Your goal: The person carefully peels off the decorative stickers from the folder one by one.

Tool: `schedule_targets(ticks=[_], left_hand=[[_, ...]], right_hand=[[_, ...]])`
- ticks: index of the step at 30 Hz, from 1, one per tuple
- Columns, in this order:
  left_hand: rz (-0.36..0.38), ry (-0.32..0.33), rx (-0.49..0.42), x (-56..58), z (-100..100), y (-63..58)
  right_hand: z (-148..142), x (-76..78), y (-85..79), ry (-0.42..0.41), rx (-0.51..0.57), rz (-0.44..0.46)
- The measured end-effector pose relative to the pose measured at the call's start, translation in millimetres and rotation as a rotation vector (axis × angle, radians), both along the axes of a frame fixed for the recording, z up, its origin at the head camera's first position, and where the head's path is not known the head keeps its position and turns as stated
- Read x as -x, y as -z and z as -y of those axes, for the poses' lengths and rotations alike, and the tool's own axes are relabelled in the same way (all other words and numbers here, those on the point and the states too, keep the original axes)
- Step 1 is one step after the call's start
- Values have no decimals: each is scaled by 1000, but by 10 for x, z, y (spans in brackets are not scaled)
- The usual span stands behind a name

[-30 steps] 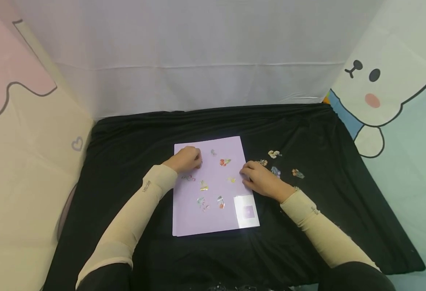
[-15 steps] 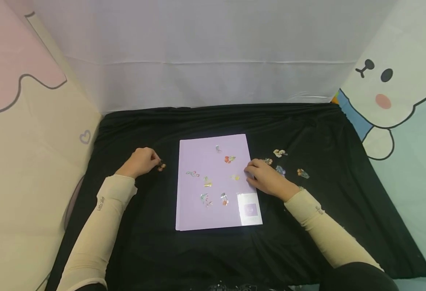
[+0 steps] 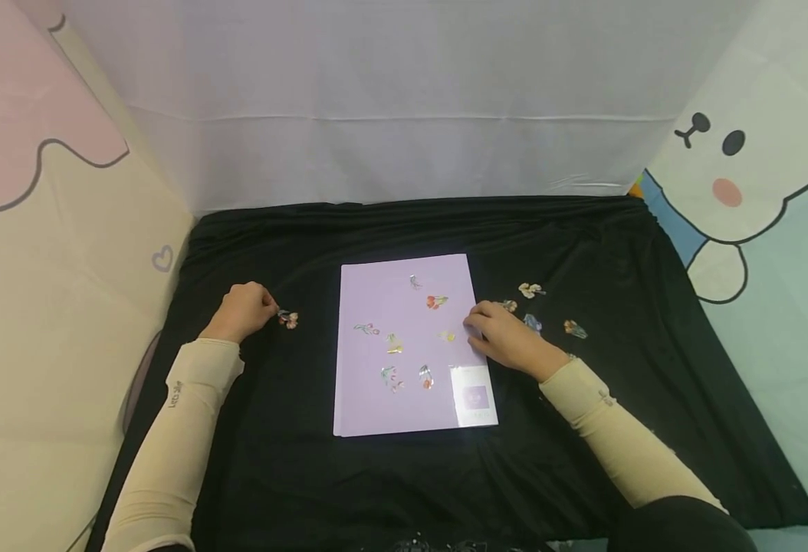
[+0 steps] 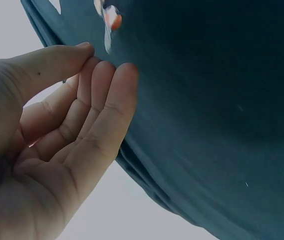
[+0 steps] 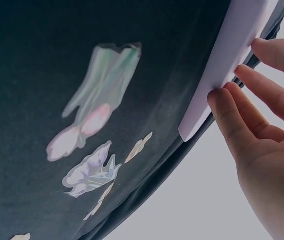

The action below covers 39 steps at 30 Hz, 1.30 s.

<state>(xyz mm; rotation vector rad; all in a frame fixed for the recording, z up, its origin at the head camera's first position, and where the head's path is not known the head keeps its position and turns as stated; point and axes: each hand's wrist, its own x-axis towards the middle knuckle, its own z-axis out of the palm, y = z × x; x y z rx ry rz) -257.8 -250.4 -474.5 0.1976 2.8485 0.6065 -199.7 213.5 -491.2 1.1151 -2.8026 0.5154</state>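
The surface (image 3: pixel 273 460) is draped in black cloth (image 3: pixel 694 383). A lilac folder (image 3: pixel 369 406) lies near its middle. Loose flower stickers (image 3: pixel 574 329) lie scattered to the right; whether the left-hand sticker (image 3: pixel 290 320) rests on the cloth is unclear.

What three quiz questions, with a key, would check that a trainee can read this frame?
1. True or false: the left grip is left of the purple booklet.
2. What does the right grip touch? A) the white backdrop; B) the booklet's edge; C) the pink wall patch.
3. Fill in: the cloth under the booklet is ____.

Key: 1. true; 2. B; 3. black.
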Motion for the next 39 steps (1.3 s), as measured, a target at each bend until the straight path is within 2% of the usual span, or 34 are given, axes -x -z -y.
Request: schedule_targets(ticks=[4,9,14,20,25,31,34,39], left_hand=[[1,-2,-14,-10,-96,13],[-33,24,-44,-56,-298,56],[-73,72,-72,-153,-666,75],[-77,153,-96,-253,-1158,93],[-97,241,-74,-305,-1461,164],[-118,328,-18,-361,-1667,247],[-159,363,9,-392,-1727,264],[-217,385,60,-444,-1808,270]], right_hand=[[5,-1,0,-6,5,-7],[5,-9,-11,0,-1,-9],[6,-18,-21,9,-8,-7],[9,-20,-22,0,-1,-13],[17,-25,-27,4,1,-11],[22,-30,-19,10,-4,-5],[19,-30,-7,12,-7,-8],[12,-28,-4,4,1,-23]])
